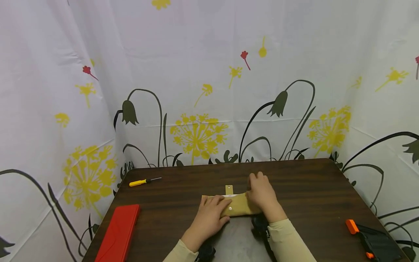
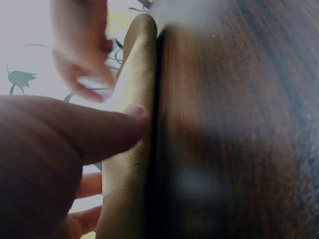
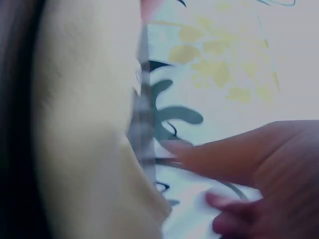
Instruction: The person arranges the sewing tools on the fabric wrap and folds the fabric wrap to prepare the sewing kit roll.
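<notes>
A tan pouch (image 1: 240, 205) with a snap stud on its front lies on the table, its top edge partly parted on a white inside. From behind it a narrow tab (image 1: 229, 189) with a snap sticks up. My left hand (image 1: 211, 214) rests on the pouch's left part, fingers spread over it and thumb on the near edge. At the right end is my right hand (image 1: 262, 193), fingers bent. In the right wrist view its blurred thumb (image 3: 224, 152) is apart from the pouch's fabric (image 3: 84, 124); whether the fingers hold anything is hidden.
A yellow-handled screwdriver (image 1: 140, 182) lies at the back left of the dark wooden table (image 1: 173, 225). A red case (image 1: 118, 231) is at the left, and a black object with orange ends (image 1: 376, 240) at the right. Behind hangs a flower-printed curtain (image 1: 203, 72).
</notes>
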Available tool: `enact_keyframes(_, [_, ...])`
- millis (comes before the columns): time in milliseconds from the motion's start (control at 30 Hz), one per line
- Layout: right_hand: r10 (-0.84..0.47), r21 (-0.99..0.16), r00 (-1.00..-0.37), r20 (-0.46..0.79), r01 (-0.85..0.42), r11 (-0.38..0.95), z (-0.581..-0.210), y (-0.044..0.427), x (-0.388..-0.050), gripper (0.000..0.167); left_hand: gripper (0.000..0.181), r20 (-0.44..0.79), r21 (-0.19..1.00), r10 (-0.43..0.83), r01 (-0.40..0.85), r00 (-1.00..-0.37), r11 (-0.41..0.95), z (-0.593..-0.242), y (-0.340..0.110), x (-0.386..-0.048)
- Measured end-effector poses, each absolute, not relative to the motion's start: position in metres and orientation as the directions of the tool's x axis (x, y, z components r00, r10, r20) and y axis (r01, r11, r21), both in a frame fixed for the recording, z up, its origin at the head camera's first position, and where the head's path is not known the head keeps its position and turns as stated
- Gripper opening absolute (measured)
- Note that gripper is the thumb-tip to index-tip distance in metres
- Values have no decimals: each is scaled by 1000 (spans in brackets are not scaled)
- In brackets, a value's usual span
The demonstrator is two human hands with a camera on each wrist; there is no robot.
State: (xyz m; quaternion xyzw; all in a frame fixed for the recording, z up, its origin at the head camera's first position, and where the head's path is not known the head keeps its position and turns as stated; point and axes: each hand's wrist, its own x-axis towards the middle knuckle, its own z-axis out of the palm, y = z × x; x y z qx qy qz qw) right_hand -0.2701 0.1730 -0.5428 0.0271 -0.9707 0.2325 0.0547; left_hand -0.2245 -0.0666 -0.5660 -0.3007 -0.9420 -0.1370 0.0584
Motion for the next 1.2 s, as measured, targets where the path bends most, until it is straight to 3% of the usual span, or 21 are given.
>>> enact_keyframes(100, [-16,-645,-988,152,-112,756,-544,161,-273,22,58,197,243,549,583,-812,775,-568,-67,-225])
enact_keyframes(200, [-63,-870,-998,-18,-15,493,-551,148,-274,28,58,203,241,546,582,-813,777,-570,-68,-227])
enact_keyframes(267, [-78,-933,-987,-139,104,344,-558,142,-275,35,58,208,234,544,581,-813,779,-571,-67,-229])
enact_keyframes(333, [-86,-950,-980,-181,151,272,-564,138,-276,39,56,211,221,544,582,-812,783,-571,-67,-229])
enact_keyframes(467, [-59,-956,-984,-169,149,252,-573,137,-277,40,51,225,199,549,590,-805,783,-571,-66,-229])
enact_keyframes(633, [-80,-950,-991,-104,75,303,-578,137,-278,17,40,257,176,538,586,-803,791,-568,-64,-228])
enact_keyframes(733, [-79,-947,-996,-49,21,320,-578,138,-279,7,29,303,210,504,573,-809,792,-566,-64,-229])
enact_keyframes(867, [-73,-948,-997,4,-27,316,-576,141,-281,6,17,368,282,456,564,-811,776,-568,-65,-233])
enact_keyframes(1200, [-296,-944,-955,25,-121,309,-574,157,-283,6,13,402,400,374,528,-836,749,-577,-72,-238])
